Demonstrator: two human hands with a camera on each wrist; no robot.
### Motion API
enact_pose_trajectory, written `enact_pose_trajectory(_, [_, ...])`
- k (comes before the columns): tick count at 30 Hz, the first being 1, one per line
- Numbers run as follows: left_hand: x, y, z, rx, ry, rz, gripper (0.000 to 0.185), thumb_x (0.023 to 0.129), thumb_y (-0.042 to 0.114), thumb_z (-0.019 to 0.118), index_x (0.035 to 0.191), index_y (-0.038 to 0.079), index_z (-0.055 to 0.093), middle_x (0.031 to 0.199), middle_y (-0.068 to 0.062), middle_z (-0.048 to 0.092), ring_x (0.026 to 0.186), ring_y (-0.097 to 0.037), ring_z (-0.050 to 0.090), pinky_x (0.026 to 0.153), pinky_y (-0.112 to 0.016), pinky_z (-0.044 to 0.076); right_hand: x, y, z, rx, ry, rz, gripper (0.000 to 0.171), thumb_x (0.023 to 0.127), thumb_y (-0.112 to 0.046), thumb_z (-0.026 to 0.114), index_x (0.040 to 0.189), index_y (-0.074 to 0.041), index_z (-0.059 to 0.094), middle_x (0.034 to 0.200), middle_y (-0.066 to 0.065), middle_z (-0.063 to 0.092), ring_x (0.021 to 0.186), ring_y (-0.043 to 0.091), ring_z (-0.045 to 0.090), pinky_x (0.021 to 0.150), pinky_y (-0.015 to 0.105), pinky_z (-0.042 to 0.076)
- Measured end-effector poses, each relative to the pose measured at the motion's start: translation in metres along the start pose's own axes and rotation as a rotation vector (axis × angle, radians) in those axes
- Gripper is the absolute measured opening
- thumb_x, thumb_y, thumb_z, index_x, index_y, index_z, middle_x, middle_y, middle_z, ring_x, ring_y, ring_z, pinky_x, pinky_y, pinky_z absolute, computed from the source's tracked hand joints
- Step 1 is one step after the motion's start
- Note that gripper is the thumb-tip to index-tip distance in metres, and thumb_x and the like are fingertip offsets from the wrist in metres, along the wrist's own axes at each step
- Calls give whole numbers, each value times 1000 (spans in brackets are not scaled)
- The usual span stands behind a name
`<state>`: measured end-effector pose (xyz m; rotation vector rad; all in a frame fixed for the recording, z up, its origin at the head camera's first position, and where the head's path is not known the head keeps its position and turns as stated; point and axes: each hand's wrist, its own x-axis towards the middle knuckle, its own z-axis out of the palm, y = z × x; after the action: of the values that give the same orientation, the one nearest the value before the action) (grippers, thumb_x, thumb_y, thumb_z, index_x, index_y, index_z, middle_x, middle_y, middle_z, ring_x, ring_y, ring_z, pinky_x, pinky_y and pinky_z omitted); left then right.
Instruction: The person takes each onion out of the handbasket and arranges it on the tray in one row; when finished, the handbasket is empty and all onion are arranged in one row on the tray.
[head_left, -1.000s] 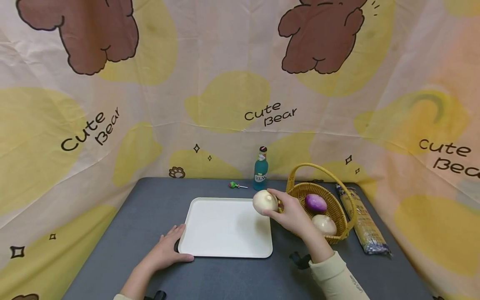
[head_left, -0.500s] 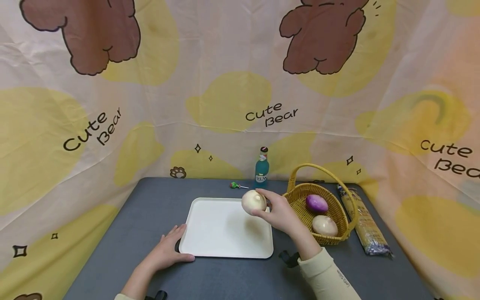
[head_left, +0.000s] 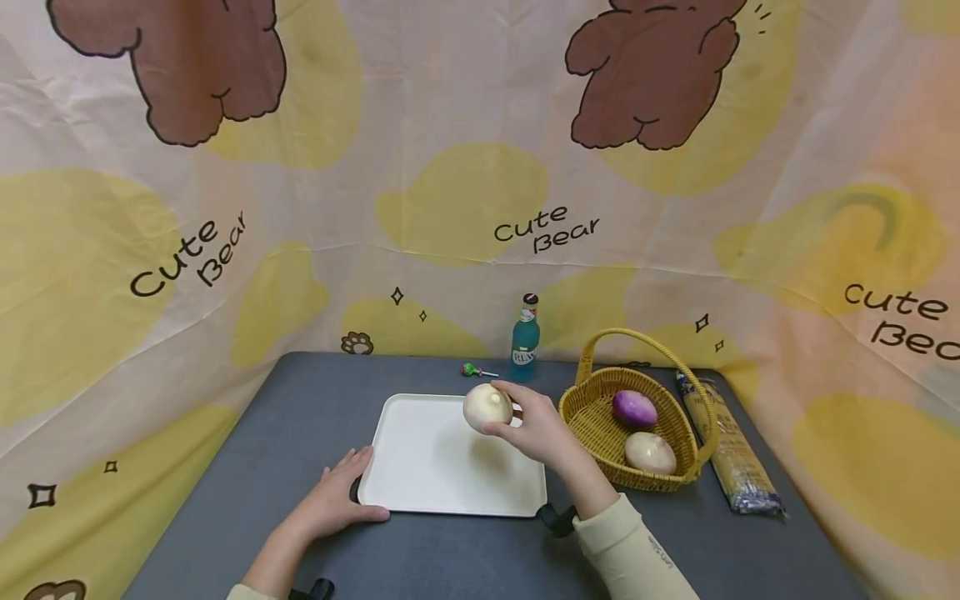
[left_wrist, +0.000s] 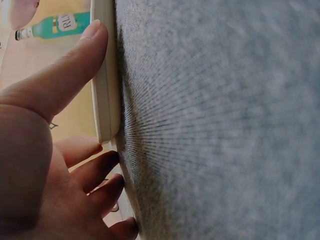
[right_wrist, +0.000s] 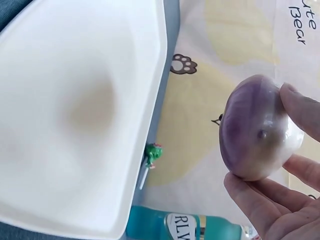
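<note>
My right hand (head_left: 534,427) holds a round white-and-purple turnip (head_left: 484,407) by its side, between thumb and fingers, above the right half of a white tray (head_left: 423,462). The right wrist view shows the purple underside of the turnip (right_wrist: 252,130), apart from the tray (right_wrist: 45,75) and its blurred shadow. My left hand (head_left: 335,498) is at the tray's near left corner. Its thumb lies against the front rim, and the fingers stretch along the left side. In the left wrist view those fingertips touch the grey table beside the tray edge (left_wrist: 104,105).
Right of the tray stands a yellow wicker basket (head_left: 585,421) with a tall handle, holding a purple egg-shaped thing (head_left: 634,408) and a whitish round one (head_left: 650,452). A long plastic-wrapped packet (head_left: 733,454) lies beyond it. Behind the tray are a blue-green bottle (head_left: 525,337) and a lollipop (head_left: 474,370).
My right hand has carried the turnip leftward, from the tray's right edge beside the basket to over the tray. The left hand has stayed at the tray's corner.
</note>
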<state>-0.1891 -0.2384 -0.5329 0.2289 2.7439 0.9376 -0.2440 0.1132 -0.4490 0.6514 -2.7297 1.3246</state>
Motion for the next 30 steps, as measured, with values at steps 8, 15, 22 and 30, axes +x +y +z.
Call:
enact_pose_trajectory(8, [0, 0, 2, 11, 4, 4, 117, 70, 49, 90, 157, -3, 30, 162, -26, 29, 151, -49, 18, 116, -75, 6, 8, 2, 17, 34, -35, 13, 68, 85, -34, 83, 144, -14, 56, 141, 8, 60, 128, 28, 60, 98, 45, 56])
enact_pose_trajectory(15, [0, -1, 1, 30, 13, 14, 116, 70, 51, 88, 156, -2, 31, 162, -25, 30, 151, -49, 18, 116, -75, 7, 17, -2, 34, 74, -52, 32, 68, 85, -34, 83, 143, -14, 56, 140, 6, 61, 126, 25, 61, 98, 42, 56])
enact_pose_trajectory(22, [-1, 0, 1, 33, 27, 32, 116, 70, 51, 88, 156, -3, 32, 161, -25, 32, 151, -49, 19, 115, -75, 8, 24, -7, 50, 123, -56, 37, 68, 85, -34, 83, 143, -13, 56, 140, 7, 61, 125, 25, 61, 99, 43, 55])
enact_pose_trajectory(30, [-2, -3, 1, 36, 37, 49, 116, 70, 51, 89, 155, -4, 33, 161, -25, 32, 151, -49, 19, 115, -76, 8, 31, -9, 71, 131, -58, 52, 70, 85, -39, 82, 144, -13, 56, 141, 8, 61, 123, 27, 64, 96, 40, 57])
